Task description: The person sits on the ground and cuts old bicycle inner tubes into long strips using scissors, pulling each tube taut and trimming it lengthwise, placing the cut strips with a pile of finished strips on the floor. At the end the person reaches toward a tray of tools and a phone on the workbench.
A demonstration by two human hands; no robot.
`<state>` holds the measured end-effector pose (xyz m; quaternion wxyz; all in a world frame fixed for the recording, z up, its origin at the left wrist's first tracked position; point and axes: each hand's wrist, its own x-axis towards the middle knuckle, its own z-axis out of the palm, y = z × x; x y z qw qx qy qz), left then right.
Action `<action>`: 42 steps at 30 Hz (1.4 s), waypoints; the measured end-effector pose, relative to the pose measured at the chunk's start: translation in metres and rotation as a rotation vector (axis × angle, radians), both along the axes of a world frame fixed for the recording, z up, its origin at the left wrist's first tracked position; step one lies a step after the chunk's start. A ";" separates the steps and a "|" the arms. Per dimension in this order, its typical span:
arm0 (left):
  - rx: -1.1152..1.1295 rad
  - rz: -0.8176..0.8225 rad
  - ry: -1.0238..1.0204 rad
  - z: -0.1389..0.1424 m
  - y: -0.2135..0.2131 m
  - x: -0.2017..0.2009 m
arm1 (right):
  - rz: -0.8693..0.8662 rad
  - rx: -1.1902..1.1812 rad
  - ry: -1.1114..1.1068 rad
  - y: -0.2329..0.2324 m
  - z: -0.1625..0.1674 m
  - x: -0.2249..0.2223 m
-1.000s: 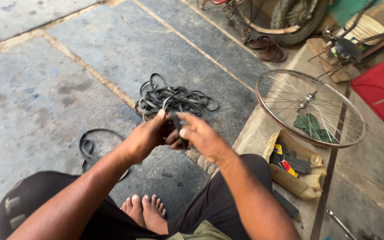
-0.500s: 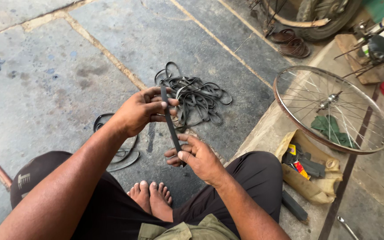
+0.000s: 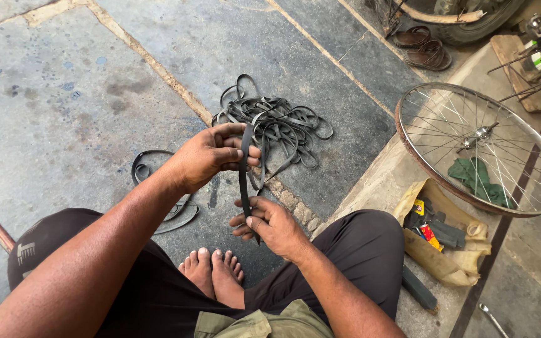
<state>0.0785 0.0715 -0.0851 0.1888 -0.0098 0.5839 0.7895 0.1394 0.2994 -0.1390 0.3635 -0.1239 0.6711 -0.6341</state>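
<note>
Small red-and-yellow packet point(image 3: 422, 220) sits w/ dark tool handles in a tan cloth bag point(image 3: 446, 253), lying open on the stone step at right, just beside the person's right knee. Print too small to tell.

Black rubber strip point(image 3: 244, 172) stretched near upright betw. both hands, over the bare feet. Left hand point(image 3: 211, 156) up top, grip pressed together round the strip's upper end, thumb over it. Right hand point(image 3: 269, 224) below, grip pinching the lower end betw. thumb and fingers.

Behind the hands: tangled pile of black rubber strips point(image 3: 277, 125) on the stone floor. Another loose rubber loop point(image 3: 167, 188) on the floor, partly hidden by the left forearm. Spoked bicycle wheel point(image 3: 480, 147) leans over the step at right, green rag point(image 3: 477, 178) seen through its spokes. Pair of brown sandals point(image 3: 422, 47) further back.
</note>
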 end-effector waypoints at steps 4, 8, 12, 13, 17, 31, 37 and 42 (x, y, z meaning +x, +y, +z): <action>0.101 0.025 -0.010 -0.011 -0.001 -0.019 | 0.032 -0.023 0.039 0.003 -0.024 -0.022; 0.225 0.060 -0.029 -0.015 -0.005 -0.028 | 0.147 0.156 0.105 0.004 -0.042 -0.035; 0.253 0.087 -0.046 -0.015 -0.004 -0.028 | 0.366 0.410 0.247 0.003 -0.050 -0.037; 0.246 0.089 -0.055 -0.015 -0.002 -0.027 | 0.433 0.480 0.283 0.003 -0.051 -0.037; 0.290 0.070 -0.029 -0.018 0.004 -0.024 | 0.491 0.402 0.265 0.005 -0.047 -0.037; 0.331 0.119 -0.110 -0.017 0.038 -0.022 | -0.003 0.081 0.322 0.016 -0.040 -0.050; 0.403 0.186 0.038 -0.011 0.019 -0.039 | 0.221 0.538 0.431 0.023 -0.071 -0.042; 0.404 0.213 0.081 -0.009 -0.002 -0.043 | 0.690 0.800 0.631 0.020 -0.097 -0.037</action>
